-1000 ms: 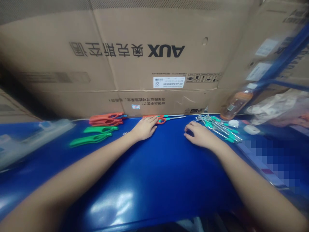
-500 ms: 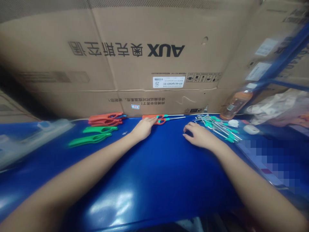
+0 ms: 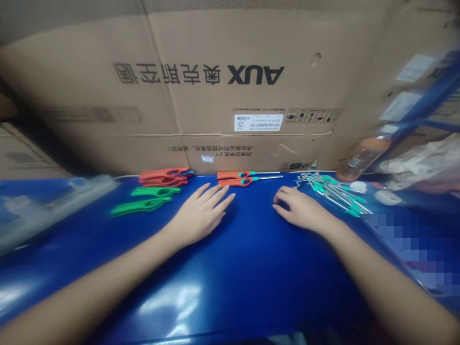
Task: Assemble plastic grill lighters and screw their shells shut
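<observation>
My left hand (image 3: 201,213) is spread above the blue table with nothing in it, just in front of two orange gas lighters (image 3: 233,182) with metal rods pointing right. To its left lie red lighter handles (image 3: 163,176) in a small stack and two green handles (image 3: 142,207) without rods. My right hand (image 3: 300,208) hovers with fingers curled and thumb apart, and no object shows in it. Beside it on the right is a pile of metal lighter rods with teal parts (image 3: 336,191).
A large cardboard box (image 3: 201,110) stands along the back. An orange drink bottle (image 3: 362,155) leans at the back right, near a white plastic bag (image 3: 427,165) and a white round object (image 3: 387,198). A clear plastic bag or sheet (image 3: 61,206) lies on the left of the blue table (image 3: 244,282).
My left hand has let go of the orange lighter, drawn back toward me and spread its fingers. The two orange lighters stay side by side. My right hand has hardly moved.
</observation>
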`<state>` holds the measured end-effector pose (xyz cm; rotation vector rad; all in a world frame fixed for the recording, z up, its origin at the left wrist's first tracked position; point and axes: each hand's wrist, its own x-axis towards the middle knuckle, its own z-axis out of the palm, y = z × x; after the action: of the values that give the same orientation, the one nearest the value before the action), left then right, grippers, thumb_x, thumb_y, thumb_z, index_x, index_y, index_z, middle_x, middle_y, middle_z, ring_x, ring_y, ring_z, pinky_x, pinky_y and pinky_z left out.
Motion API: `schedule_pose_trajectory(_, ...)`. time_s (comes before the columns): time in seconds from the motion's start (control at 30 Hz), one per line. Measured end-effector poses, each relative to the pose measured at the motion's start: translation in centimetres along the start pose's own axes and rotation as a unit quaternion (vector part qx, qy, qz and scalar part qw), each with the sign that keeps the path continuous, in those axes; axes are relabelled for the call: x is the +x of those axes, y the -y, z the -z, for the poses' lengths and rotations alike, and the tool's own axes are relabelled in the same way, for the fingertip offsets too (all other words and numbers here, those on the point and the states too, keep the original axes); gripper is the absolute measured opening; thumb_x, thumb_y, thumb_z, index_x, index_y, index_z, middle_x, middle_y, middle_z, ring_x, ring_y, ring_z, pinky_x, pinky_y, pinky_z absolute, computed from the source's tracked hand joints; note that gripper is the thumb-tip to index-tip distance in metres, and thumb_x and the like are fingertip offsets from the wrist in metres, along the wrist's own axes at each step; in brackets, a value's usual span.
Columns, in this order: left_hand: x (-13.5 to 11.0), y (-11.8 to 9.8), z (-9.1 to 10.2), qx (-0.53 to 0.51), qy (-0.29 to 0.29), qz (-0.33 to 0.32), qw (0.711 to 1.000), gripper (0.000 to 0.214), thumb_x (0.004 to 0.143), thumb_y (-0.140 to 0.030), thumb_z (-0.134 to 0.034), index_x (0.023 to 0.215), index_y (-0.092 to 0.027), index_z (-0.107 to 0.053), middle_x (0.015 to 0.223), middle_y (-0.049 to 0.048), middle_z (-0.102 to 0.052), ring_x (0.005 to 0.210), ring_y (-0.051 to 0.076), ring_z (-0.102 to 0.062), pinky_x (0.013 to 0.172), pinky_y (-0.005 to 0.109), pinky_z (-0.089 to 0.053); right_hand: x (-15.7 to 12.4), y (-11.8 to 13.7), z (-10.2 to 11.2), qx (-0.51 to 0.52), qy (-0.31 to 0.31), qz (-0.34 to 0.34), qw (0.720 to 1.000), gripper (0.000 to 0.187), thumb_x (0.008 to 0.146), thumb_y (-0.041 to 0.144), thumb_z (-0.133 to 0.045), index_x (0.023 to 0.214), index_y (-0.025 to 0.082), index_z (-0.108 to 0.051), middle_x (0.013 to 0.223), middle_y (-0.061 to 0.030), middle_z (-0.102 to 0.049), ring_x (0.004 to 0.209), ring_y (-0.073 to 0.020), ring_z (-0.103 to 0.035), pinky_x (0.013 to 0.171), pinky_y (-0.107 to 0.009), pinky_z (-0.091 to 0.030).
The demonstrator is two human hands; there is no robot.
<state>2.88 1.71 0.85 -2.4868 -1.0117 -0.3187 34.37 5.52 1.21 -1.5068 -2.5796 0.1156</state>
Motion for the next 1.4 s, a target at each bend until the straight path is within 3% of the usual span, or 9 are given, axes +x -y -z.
schedule_pose_trajectory(0.17,-4.5,3.9,1.5,0.044,0.078,0.133,0.987,0.029,0.100,-0.033,-0.045,0.107,-0.015,-0.067,0.109,0.0142,-0.070,0.103,0.033,-0.065,0.087,0.046,-0.051,-0.1,2.0,-0.3,0.025,0.017,0.008,1.000,0.014,0.095,0.029,-0.051,0.094,0.024,-0.064,0.098,-0.0032,-0.067,0.082,-0.0193,-0.063,0.065,-0.030,-0.041)
schedule_pose_trajectory(0.27,-6.0,6.4,2.4,0.050,0.149,0.212,0.965,0.021,0.092,-0.026,-0.051,0.102,-0.014,-0.065,0.108,0.0156,-0.068,0.103,0.032,-0.065,0.085,0.043,-0.053,-0.1,2.6,-0.7,0.044,0.031,0.017,0.998,0.013,0.095,0.030,-0.051,0.092,0.024,-0.063,0.089,-0.0010,-0.068,0.076,-0.0181,-0.062,0.063,-0.029,-0.038)
schedule_pose_trajectory(0.4,-7.2,8.4,3.1,0.056,0.181,0.243,0.951,0.026,0.080,-0.018,-0.055,0.104,-0.013,-0.064,0.110,0.0178,-0.068,0.105,0.037,-0.064,0.080,0.045,-0.053,0.0,2.6,-1.2,0.066,0.043,0.031,0.996,0.016,0.096,0.033,-0.050,0.087,0.024,-0.060,0.084,-0.0006,-0.067,0.070,-0.0167,-0.058,0.062,-0.029,-0.037)
schedule_pose_trajectory(0.57,-8.3,9.3,2.3,0.059,0.208,0.297,0.930,0.026,0.079,-0.022,-0.056,0.100,-0.011,-0.066,0.106,0.0211,-0.067,0.097,0.042,-0.065,0.073,0.048,-0.052,0.1,2.5,-1.3,0.078,0.050,0.035,0.995,0.018,0.096,0.034,-0.050,0.083,0.023,-0.056,0.081,-0.0003,-0.066,0.070,-0.0165,-0.057,0.063,-0.028,-0.037)
schedule_pose_trajectory(0.8,-8.4,10.4,1.2,-0.010,0.213,0.298,0.931,0.015,0.077,-0.023,-0.058,0.079,-0.016,-0.071,0.095,0.0159,-0.064,0.091,0.035,-0.064,0.070,0.040,-0.050,-0.1,2.5,-1.2,0.072,0.052,0.042,0.995,0.019,0.096,0.035,-0.049,0.083,0.023,-0.057,0.082,-0.0007,-0.066,0.070,-0.0168,-0.058,0.063,-0.028,-0.037)
schedule_pose_trajectory(0.93,-7.3,8.5,1.4,-0.124,0.203,0.223,0.945,0.012,0.077,-0.027,-0.066,0.083,-0.020,-0.073,0.093,0.0074,-0.064,0.090,0.025,-0.063,0.078,0.033,-0.051,-0.3,2.5,-1.0,0.063,0.050,0.054,0.995,0.018,0.096,0.033,-0.050,0.083,0.023,-0.057,0.083,-0.0005,-0.066,0.070,-0.0168,-0.059,0.062,-0.028,-0.037)
schedule_pose_trajectory(1.07,-5.4,3.7,1.4,-0.211,0.175,0.152,0.950,0.012,0.084,-0.031,-0.068,0.092,-0.024,-0.072,0.102,0.0024,-0.065,0.098,0.019,-0.061,0.089,0.029,-0.048,-0.4,3.0,-1.0,0.061,0.039,0.082,0.994,0.019,0.098,0.033,-0.049,0.085,0.023,-0.060,0.085,-0.0011,-0.066,0.071,-0.0170,-0.060,0.063,-0.029,-0.040)
schedule_pose_trajectory(1.23,-3.8,-1.9,0.3,-0.279,0.067,0.063,0.956,0.022,0.099,-0.040,-0.057,0.106,-0.022,-0.068,0.106,0.0046,-0.066,0.100,0.022,-0.059,0.086,0.036,-0.043,-0.9,5.4,-1.5,0.112,-0.038,0.199,0.973,0.017,0.099,0.028,-0.052,0.112,0.024,-0.062,0.112,-0.0075,-0.063,0.104,-0.0216,-0.061,0.084,-0.034,-0.049)
schedule_pose_trajectory(1.4,-3.8,-3.1,-0.4,-0.260,0.032,0.013,0.965,0.025,0.103,-0.039,-0.050,0.109,-0.020,-0.066,0.106,0.0058,-0.067,0.100,0.021,-0.059,0.083,0.035,-0.043,-1.2,8.2,-2.5,0.141,-0.008,0.297,0.944,0.025,0.096,0.023,-0.056,0.121,0.023,-0.062,0.118,-0.0100,-0.061,0.107,-0.0221,-0.059,0.089,-0.036,-0.052)
